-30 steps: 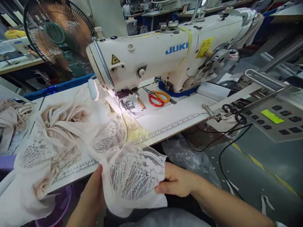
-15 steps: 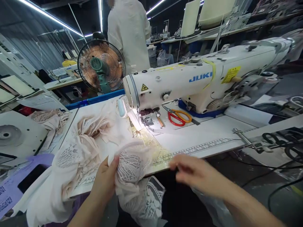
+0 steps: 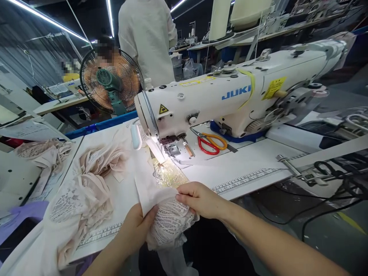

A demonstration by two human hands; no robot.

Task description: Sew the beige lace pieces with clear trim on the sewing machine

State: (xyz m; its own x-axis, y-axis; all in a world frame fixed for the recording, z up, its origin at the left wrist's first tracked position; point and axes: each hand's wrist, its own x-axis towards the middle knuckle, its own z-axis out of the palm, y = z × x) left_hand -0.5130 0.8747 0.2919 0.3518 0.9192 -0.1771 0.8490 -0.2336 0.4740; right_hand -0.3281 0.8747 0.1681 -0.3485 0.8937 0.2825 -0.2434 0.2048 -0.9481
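A pale pink lace bra cup piece (image 3: pixel 169 222) hangs at the table's front edge, held between both hands. My left hand (image 3: pixel 138 226) grips its left side, thumb on top. On the upper right edge, my right hand (image 3: pixel 198 197) pinches the fabric with thumb and fingers. From the piece, a smooth pale band lies up the table toward the needle area of the white sewing machine (image 3: pixel 201 99). Beneath the presser foot, a white strip (image 3: pixel 156 149) runs forward beside a shiny yellowish patch (image 3: pixel 169 174) on the table.
Red-and-orange-handled scissors (image 3: pixel 209 143) lie beside the machine's needle. More lace pieces (image 3: pixel 86 191) are heaped on the left of the table (image 3: pixel 247 165). Behind stand a fan (image 3: pixel 112 82) and a person in a pale shirt (image 3: pixel 146 42). A dark phone (image 3: pixel 17 237) lies lower left.
My right hand has moved left from free air and taken hold of the lace piece's upper edge. The fabric is now stretched between both hands. The view has shifted slightly right.
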